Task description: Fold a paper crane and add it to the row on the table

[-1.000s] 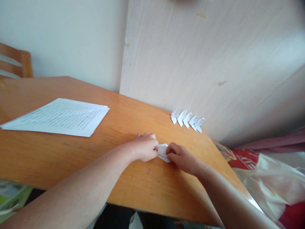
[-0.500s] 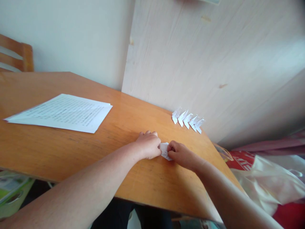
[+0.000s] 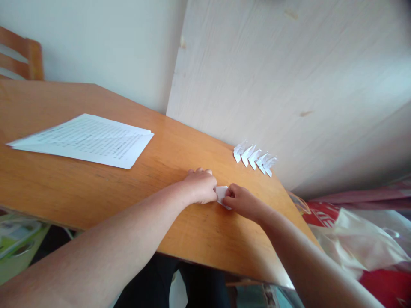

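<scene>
A small folded piece of printed paper (image 3: 222, 193) lies on the orange wooden table (image 3: 96, 188), pinched from both sides. My left hand (image 3: 201, 187) is closed, its fingertips pressing the paper's left edge. My right hand (image 3: 241, 200) is closed too, gripping the paper's right side. Most of the piece is hidden between my fingers. Behind my hands, near the table's far edge, a row of several folded white paper pieces (image 3: 255, 157) lies side by side.
A stack of printed sheets (image 3: 86, 140) lies on the table's left part. A pale wooden board (image 3: 289, 85) stands against the table's far edge. A chair back (image 3: 22, 60) is at far left. Red and clear plastic bags (image 3: 356, 239) sit to the right.
My two hands have drawn closer together over the small paper, so less of it shows. The view has tilted slightly; the other papers stay put.
</scene>
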A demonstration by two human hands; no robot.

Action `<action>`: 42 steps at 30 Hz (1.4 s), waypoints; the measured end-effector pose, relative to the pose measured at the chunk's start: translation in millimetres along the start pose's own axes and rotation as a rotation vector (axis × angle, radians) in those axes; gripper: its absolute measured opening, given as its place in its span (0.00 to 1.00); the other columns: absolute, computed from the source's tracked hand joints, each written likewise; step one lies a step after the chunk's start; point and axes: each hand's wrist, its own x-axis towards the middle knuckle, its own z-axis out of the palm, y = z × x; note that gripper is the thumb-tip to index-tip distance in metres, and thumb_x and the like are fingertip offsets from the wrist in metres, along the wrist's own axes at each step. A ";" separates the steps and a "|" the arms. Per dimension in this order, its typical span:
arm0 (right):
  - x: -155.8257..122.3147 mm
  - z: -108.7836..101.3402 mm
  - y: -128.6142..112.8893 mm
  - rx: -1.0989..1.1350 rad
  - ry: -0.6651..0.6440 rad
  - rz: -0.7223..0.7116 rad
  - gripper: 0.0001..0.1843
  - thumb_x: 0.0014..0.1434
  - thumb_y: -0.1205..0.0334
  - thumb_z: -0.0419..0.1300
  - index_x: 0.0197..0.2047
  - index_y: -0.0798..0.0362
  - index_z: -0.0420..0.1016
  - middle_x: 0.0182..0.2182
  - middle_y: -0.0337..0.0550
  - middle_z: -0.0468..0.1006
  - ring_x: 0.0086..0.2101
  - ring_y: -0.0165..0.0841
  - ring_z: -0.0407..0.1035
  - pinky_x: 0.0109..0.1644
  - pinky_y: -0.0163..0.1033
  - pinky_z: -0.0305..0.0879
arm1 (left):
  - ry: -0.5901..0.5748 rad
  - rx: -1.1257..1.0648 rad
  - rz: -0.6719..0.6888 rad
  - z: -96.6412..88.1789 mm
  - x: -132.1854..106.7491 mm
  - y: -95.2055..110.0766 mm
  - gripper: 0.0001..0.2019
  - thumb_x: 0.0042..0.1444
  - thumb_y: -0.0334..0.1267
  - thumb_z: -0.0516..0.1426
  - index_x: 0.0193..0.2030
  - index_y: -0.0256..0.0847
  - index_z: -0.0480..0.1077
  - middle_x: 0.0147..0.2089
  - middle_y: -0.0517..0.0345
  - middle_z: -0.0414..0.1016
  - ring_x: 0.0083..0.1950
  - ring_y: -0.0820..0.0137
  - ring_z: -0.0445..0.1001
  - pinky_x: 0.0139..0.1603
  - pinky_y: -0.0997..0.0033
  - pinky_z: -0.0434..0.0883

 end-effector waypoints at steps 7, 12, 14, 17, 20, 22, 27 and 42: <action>0.9 -0.5 -0.6 -0.017 -0.005 0.001 0.06 0.54 0.61 0.60 0.29 0.52 0.66 0.27 0.40 0.74 0.27 0.31 0.65 0.27 0.35 0.53 | -0.024 0.025 -0.077 -8.9 1.9 -12.5 0.12 0.48 0.45 0.57 0.35 0.47 0.81 0.49 0.47 0.75 0.52 0.52 0.69 0.51 0.51 0.68; 3.4 0.6 0.2 -0.021 -0.011 0.017 0.08 0.54 0.60 0.61 0.29 0.52 0.66 0.27 0.40 0.75 0.27 0.30 0.65 0.28 0.35 0.53 | -0.024 0.032 -0.084 -10.5 2.1 -14.5 0.12 0.47 0.47 0.59 0.35 0.48 0.81 0.48 0.49 0.76 0.52 0.53 0.69 0.53 0.53 0.67; 3.9 1.0 0.7 -0.028 -0.011 0.017 0.08 0.54 0.59 0.61 0.29 0.52 0.66 0.27 0.40 0.75 0.27 0.31 0.66 0.28 0.35 0.54 | -0.023 0.026 -0.086 -12.0 0.7 -13.6 0.11 0.47 0.46 0.59 0.33 0.47 0.81 0.48 0.49 0.76 0.52 0.53 0.70 0.53 0.53 0.67; 4.2 1.5 0.9 -0.033 -0.010 0.010 0.09 0.55 0.57 0.61 0.29 0.51 0.66 0.27 0.40 0.75 0.27 0.31 0.66 0.27 0.36 0.54 | -0.018 0.015 -0.082 -14.1 -1.3 -12.1 0.10 0.47 0.44 0.59 0.32 0.47 0.81 0.46 0.49 0.76 0.51 0.52 0.71 0.52 0.52 0.68; 4.3 1.6 0.1 -0.024 -0.005 0.019 0.10 0.55 0.57 0.61 0.29 0.51 0.66 0.27 0.41 0.75 0.27 0.32 0.66 0.27 0.36 0.54 | -0.013 0.002 -0.081 -14.2 -1.5 -11.6 0.09 0.47 0.44 0.60 0.31 0.47 0.81 0.46 0.48 0.76 0.51 0.51 0.71 0.52 0.50 0.67; 4.6 1.5 -1.1 -0.023 -0.010 0.028 0.10 0.55 0.56 0.62 0.29 0.51 0.67 0.27 0.42 0.76 0.27 0.32 0.66 0.27 0.36 0.54 | -0.010 -0.002 -0.086 -13.0 -0.6 -11.9 0.09 0.47 0.44 0.60 0.32 0.47 0.81 0.47 0.48 0.76 0.52 0.50 0.70 0.54 0.49 0.67; 5.0 1.0 -4.0 -0.036 -0.022 0.025 0.11 0.55 0.55 0.62 0.28 0.52 0.67 0.26 0.41 0.75 0.26 0.32 0.65 0.27 0.36 0.53 | -0.012 0.006 -0.086 -9.5 1.8 -13.3 0.11 0.48 0.47 0.59 0.34 0.47 0.81 0.49 0.47 0.75 0.54 0.50 0.69 0.55 0.49 0.66; 5.2 -2.0 -9.7 -0.064 -0.030 0.035 0.13 0.54 0.51 0.62 0.29 0.51 0.67 0.27 0.42 0.75 0.27 0.32 0.66 0.28 0.37 0.53 | 0.006 0.020 -0.077 -5.3 4.2 -15.6 0.13 0.49 0.47 0.58 0.37 0.48 0.80 0.50 0.48 0.75 0.54 0.52 0.68 0.53 0.51 0.66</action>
